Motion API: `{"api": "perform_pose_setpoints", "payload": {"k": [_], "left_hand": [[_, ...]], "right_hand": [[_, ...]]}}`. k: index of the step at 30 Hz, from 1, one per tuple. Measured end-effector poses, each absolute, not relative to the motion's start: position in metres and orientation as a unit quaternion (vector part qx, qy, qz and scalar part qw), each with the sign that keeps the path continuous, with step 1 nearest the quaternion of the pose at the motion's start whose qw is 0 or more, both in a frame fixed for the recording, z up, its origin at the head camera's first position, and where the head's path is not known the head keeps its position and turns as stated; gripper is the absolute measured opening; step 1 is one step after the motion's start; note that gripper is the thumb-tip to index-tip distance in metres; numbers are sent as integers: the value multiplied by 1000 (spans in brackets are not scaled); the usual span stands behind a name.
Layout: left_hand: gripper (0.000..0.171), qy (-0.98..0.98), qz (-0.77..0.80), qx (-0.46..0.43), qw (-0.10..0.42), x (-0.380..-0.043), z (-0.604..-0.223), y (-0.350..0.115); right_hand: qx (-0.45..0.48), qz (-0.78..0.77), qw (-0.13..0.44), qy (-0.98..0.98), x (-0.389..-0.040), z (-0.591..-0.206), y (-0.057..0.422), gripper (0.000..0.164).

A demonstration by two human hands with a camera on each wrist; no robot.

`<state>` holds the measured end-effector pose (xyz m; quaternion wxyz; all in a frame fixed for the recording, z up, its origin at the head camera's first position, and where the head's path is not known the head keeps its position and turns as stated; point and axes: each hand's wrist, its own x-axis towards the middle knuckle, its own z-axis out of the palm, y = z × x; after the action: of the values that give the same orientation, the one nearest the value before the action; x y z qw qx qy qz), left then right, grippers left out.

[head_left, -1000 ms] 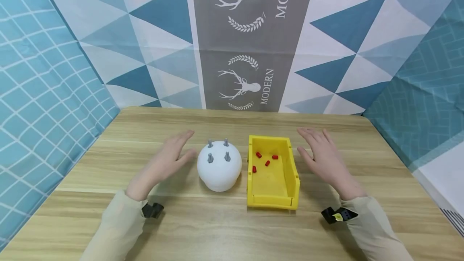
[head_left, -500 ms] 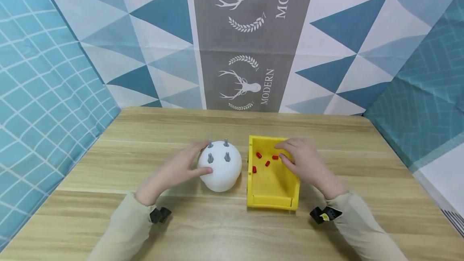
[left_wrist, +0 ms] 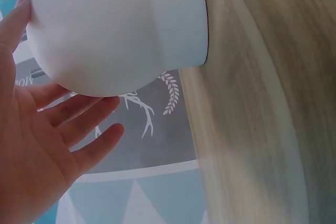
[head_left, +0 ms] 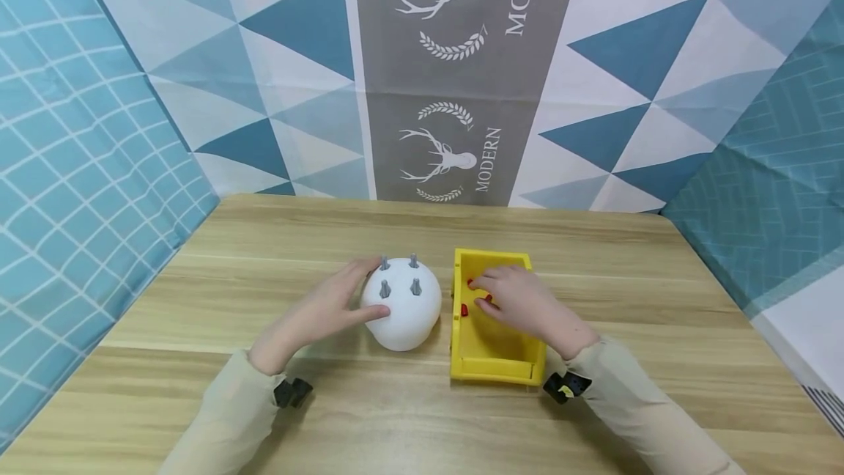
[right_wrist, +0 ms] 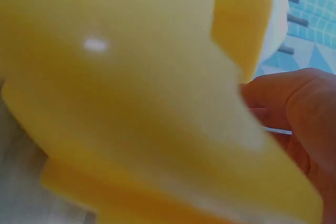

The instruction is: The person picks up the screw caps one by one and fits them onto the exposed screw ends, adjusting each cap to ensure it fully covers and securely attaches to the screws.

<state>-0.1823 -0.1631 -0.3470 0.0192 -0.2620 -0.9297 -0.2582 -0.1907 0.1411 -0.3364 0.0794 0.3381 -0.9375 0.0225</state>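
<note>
With fingers curved, my left hand [head_left: 330, 306] holds the white globe [head_left: 410, 319]; my right hand [head_left: 521, 300], fingers apart, reaches red pegs [head_left: 464, 310] in the right-side yellow bin [head_left: 496, 369] (likely picking; next move requires a pinch).

Work booth: printed cloths [head_left: 303, 108], table [head_left: 369, 416]

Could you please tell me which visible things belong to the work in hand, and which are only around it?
In the work:
white rounded piece, touched by the left hand
four grey studs on it
yellow bin, entered by the right hand
small red pieces inside the bin

Only around:
wooden table
printed backdrop
black wrist straps
</note>
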Motion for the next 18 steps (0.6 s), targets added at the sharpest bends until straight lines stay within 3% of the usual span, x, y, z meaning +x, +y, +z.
{"api": "perform_pose_setpoints", "payload": {"k": [18], "left_hand": [[85,-929,-258,-263,31,-182,-350,-163]], "right_hand": [[314,-48,21,-948,-186,-355,123,32]]}}
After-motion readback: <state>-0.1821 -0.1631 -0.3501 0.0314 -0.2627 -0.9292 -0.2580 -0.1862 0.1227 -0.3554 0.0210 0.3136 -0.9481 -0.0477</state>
